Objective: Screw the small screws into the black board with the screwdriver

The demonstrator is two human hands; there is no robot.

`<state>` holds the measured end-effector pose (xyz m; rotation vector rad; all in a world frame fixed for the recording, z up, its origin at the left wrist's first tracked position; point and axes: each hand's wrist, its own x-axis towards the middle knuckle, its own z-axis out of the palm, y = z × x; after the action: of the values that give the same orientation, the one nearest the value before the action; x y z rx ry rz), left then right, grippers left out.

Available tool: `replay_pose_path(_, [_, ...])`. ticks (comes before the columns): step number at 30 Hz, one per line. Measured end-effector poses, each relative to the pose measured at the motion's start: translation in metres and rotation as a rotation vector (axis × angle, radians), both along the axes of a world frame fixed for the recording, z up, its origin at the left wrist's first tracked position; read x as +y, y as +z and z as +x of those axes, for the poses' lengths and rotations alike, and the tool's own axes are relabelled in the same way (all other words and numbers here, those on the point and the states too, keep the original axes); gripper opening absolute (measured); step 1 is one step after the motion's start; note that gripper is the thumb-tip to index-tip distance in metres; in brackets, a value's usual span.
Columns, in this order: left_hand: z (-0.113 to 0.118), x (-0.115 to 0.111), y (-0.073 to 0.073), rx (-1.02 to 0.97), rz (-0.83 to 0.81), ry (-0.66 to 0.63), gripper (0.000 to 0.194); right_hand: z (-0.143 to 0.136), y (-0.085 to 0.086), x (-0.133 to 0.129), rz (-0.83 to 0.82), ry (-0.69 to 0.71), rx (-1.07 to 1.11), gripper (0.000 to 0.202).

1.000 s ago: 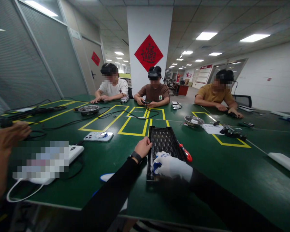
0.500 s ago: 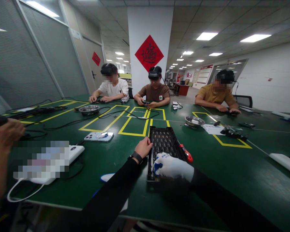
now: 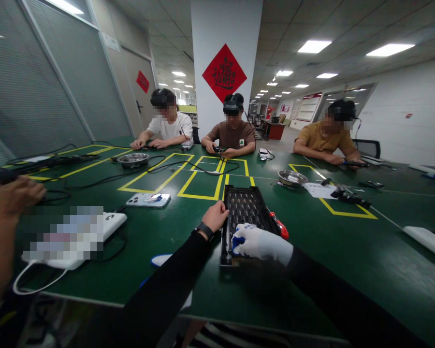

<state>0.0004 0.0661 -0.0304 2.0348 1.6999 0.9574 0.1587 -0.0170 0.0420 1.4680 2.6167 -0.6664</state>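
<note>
A long black slotted tray [image 3: 244, 200] lies on the green table in front of me, with rows of small slots or parts in it. My left hand [image 3: 216, 216], bare with a dark wristband, has its fingers curled at the tray's left edge. Over the near end of the tray is my right hand [image 3: 255, 241], in a white glove with blue fingertips. Its fingers are bent and pressed together, hiding whatever is between them. A red-handled tool [image 3: 282, 227] rests against the tray's right side. Left of my forearm lies a white and blue glove [image 3: 160, 260], partly covered by my sleeve.
A phone [image 3: 148, 200] and a white device [image 3: 114, 223] with cables lie to the left. Metal bowls [image 3: 292, 179] stand farther off, with paper [image 3: 313, 191] and black parts on the right. Three people sit opposite; another person's hand [image 3: 16, 198] reaches in at left.
The view has tilted slightly. My hands stay at nearly the same places on the tray, the gloved one shifting very little. The person at far right has raised a dark object somewhat.
</note>
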Motion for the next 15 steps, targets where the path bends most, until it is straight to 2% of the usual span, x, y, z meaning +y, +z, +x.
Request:
replay_pose_path(7, [0.000, -0.001, 0.002, -0.005, -0.018, 0.009, 0.015, -0.004, 0.005, -0.004, -0.065, -0.061, -0.029, 0.027])
replay_pose_path(15, [0.002, -0.003, 0.005, -0.010, -0.039, 0.008, 0.014, -0.009, 0.010, -0.003, -0.034, -0.061, -0.086, 0.030])
